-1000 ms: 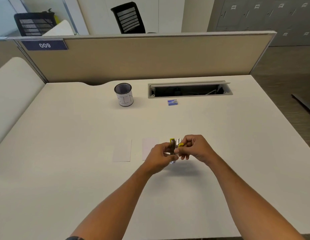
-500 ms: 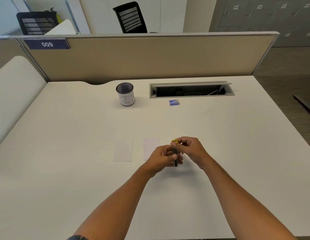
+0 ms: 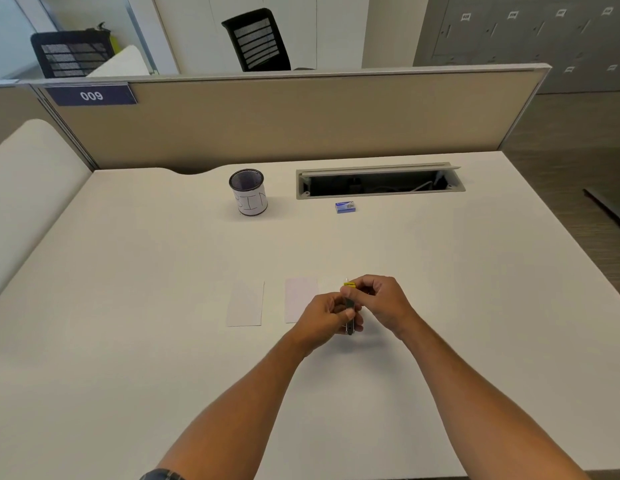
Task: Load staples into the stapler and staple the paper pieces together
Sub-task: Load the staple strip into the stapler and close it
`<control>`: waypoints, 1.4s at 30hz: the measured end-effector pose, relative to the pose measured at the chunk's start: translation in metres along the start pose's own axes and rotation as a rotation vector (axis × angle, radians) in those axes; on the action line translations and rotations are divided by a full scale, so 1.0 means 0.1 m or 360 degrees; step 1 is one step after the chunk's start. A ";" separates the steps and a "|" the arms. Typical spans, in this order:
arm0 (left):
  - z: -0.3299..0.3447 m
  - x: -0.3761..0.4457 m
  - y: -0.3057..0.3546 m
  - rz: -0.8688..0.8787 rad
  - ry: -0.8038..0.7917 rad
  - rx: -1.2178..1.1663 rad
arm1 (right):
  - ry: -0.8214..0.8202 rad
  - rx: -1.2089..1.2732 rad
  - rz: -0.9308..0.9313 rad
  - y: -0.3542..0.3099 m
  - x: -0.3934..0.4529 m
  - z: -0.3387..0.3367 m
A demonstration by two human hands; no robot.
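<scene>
A small dark stapler (image 3: 349,306) with a yellow end is held above the desk between both hands. My left hand (image 3: 327,318) grips its near part, fingers curled round it. My right hand (image 3: 379,301) pinches the yellow far end. Most of the stapler is hidden by the fingers. Two white paper pieces lie flat on the desk: one (image 3: 246,304) to the left, the other (image 3: 299,299) just left of my left hand. A small blue staple box (image 3: 345,207) sits further back.
A mesh pen cup (image 3: 249,197) with a white label stands at the back centre. An open cable tray (image 3: 379,181) is sunk into the white desk (image 3: 128,306) behind the staple box. A beige partition runs along the far edge.
The stapler stood opened up with its parts apart; now it lies folded into one narrow bar between the hands. Both hands stayed in about the same place.
</scene>
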State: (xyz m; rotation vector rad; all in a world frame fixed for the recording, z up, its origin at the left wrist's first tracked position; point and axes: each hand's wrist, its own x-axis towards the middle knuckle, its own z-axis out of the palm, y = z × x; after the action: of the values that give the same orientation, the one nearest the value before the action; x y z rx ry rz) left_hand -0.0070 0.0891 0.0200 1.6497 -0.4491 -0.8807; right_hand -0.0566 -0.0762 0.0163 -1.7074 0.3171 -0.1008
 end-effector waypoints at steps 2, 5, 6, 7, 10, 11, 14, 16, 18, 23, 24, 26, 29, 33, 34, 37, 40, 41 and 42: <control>0.00 0.00 0.00 0.0002 -0.0004 0.0030 | -0.0016 -0.0014 -0.0004 0.01 -0.01 -0.02; 0.00 0.02 -0.02 0.0000 -0.0003 0.0042 | -0.0029 0.0012 0.0007 0.04 -0.02 -0.03; 0.00 0.02 -0.03 0.0001 -0.0003 0.0045 | -0.0032 0.0020 0.0011 0.05 -0.02 -0.03; 0.00 0.02 -0.04 -0.0001 -0.0003 0.0048 | -0.0037 0.0024 0.0014 0.06 -0.02 -0.04; 0.01 0.03 -0.07 -0.0001 -0.0006 0.0036 | -0.0048 0.0020 0.0021 0.08 -0.01 -0.05; 0.02 0.03 -0.08 0.0003 -0.0006 0.0029 | -0.0048 0.0017 0.0022 0.09 -0.01 -0.06; 0.05 0.04 -0.09 0.0014 0.0003 -0.0006 | -0.0029 0.0016 0.0026 0.11 -0.01 -0.07; 0.07 0.05 -0.09 0.0017 0.0004 -0.0029 | -0.0018 0.0019 0.0031 0.11 -0.01 -0.09; 0.09 0.07 -0.10 0.0008 0.0005 -0.0040 | -0.0020 0.0019 0.0034 0.10 -0.02 -0.11; 0.11 0.10 -0.13 -0.0009 -0.0005 -0.0074 | -0.0013 0.0045 0.0067 0.11 -0.03 -0.17; 0.12 0.11 -0.13 -0.0010 -0.0007 -0.0074 | -0.0012 0.0043 0.0075 0.12 -0.03 -0.18; 0.13 0.11 -0.13 -0.0012 -0.0009 -0.0087 | -0.0013 0.0037 0.0089 0.13 -0.03 -0.19; 0.12 0.10 -0.14 -0.0004 -0.0008 -0.0145 | -0.0040 0.0038 0.0102 0.14 -0.03 -0.20; 0.06 0.09 -0.15 0.0015 0.0001 -0.0214 | -0.0105 0.0086 0.0116 0.12 -0.02 -0.16; 0.04 0.09 -0.15 0.0026 0.0018 -0.0206 | -0.0103 0.0116 0.0110 0.11 -0.03 -0.15; -0.05 0.09 -0.15 0.0071 0.0114 -0.0157 | -0.0068 0.0257 0.0084 0.09 -0.02 -0.09; -0.18 0.08 -0.15 0.0093 0.0264 0.0090 | -0.0044 0.0357 0.0054 0.05 -0.01 0.00; -0.24 0.08 -0.15 0.0082 0.0321 0.0173 | -0.0029 0.0367 0.0050 0.03 0.00 0.03; -0.30 0.06 -0.16 0.0067 0.0394 0.0236 | -0.0018 0.0367 0.0053 0.01 0.01 0.06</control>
State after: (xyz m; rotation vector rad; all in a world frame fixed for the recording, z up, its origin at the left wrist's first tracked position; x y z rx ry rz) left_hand 0.0169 0.1091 0.0046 1.8513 -0.3830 -0.6132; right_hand -0.0539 -0.0705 0.0140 -1.4737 0.3131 -0.0992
